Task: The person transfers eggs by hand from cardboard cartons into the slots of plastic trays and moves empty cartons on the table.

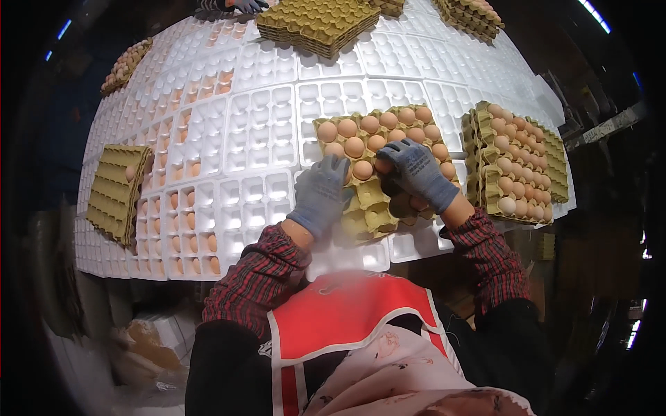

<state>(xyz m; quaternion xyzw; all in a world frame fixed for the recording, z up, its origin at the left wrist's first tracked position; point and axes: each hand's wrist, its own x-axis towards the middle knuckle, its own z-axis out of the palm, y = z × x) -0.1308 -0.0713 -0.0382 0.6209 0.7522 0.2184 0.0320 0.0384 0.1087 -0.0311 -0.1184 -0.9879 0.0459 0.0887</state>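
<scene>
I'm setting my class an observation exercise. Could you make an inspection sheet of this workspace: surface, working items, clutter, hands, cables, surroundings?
Surface: covered with white moulded trays.
Job's things: pulp tray with eggs in its far rows, near-left cups bare; more eggs sit in white trays at left.
Clutter: far tray stack; right tray stack, topped with eggs; left tray stack.
Hands: both gloved; left hand at the pulp tray's left edge, right hand over it, fingertips at an egg; grips unclear.
Cables: nothing seen.
Surroundings: dark; another person's gloved hand at the far left.
</scene>
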